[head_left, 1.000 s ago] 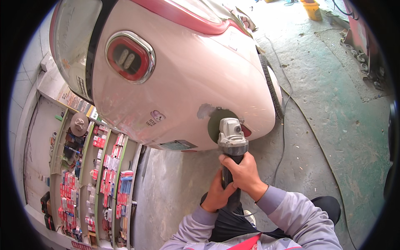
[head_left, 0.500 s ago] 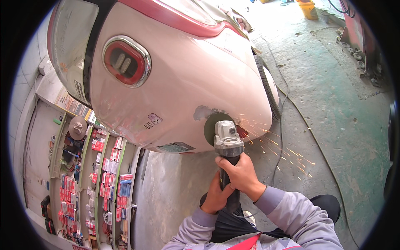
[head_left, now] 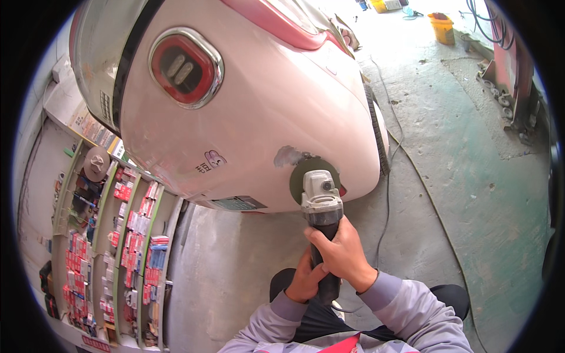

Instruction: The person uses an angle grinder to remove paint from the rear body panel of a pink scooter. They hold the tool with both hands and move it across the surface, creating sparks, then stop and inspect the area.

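An angle grinder [head_left: 322, 187] with a light grey head and a black body is held in both my hands. My right hand [head_left: 347, 253] wraps the body just behind the head. Lower down, my left hand [head_left: 304, 277] grips the rear of the handle. The grinder's dark green round disc [head_left: 296, 181] lies over the lower corner of a pale pink car's bumper [head_left: 253, 129]; whether it touches cannot be told. Beside the disc is a grey scraped patch [head_left: 287, 156] in the paint. A bit of red reflector [head_left: 342, 191] peeks out at the grinder's right.
A cable [head_left: 386, 217] runs over the concrete floor [head_left: 435, 170] on the right, near the car's wheel [head_left: 378, 132]. Shelves [head_left: 118, 247] with many small boxes stand at left. A yellow bucket [head_left: 442, 29] sits at the far right, by a red post [head_left: 511, 76].
The sparks that flew rightward from the disc are gone. The view has shifted, so the shelves sit farther left. Both hands keep their hold on the grinder.
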Demonstrator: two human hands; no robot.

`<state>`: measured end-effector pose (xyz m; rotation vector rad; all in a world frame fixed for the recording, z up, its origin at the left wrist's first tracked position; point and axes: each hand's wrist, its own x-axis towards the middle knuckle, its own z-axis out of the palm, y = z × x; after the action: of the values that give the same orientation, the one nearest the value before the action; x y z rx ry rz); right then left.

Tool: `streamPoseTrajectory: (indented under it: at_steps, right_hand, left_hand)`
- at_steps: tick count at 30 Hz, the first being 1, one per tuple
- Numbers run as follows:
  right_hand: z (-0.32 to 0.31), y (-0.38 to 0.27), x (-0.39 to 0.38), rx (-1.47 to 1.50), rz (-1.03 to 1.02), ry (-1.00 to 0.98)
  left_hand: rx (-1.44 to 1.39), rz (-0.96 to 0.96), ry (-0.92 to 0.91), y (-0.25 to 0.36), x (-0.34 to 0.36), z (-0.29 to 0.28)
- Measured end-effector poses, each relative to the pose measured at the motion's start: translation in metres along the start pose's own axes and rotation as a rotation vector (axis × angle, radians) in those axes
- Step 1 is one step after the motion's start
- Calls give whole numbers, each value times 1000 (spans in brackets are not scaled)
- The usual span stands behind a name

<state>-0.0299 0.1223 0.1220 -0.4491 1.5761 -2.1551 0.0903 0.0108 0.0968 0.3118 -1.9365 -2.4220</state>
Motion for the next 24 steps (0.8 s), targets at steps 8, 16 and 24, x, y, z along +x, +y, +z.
streamPoseTrajectory:
  at_steps: [8,16,24]
  right_hand:
    - [-14,-6,-8,-96,12,54]
    - [-13,-6,-8,-131,72,58]
    - [-2,-1,-2,-68,65,90]
  left_hand:
    - [-46,68,-41,-38,15,14]
    - [-84,134,-56,-48,21,19]
    - [14,222,-44,-42,26,8]
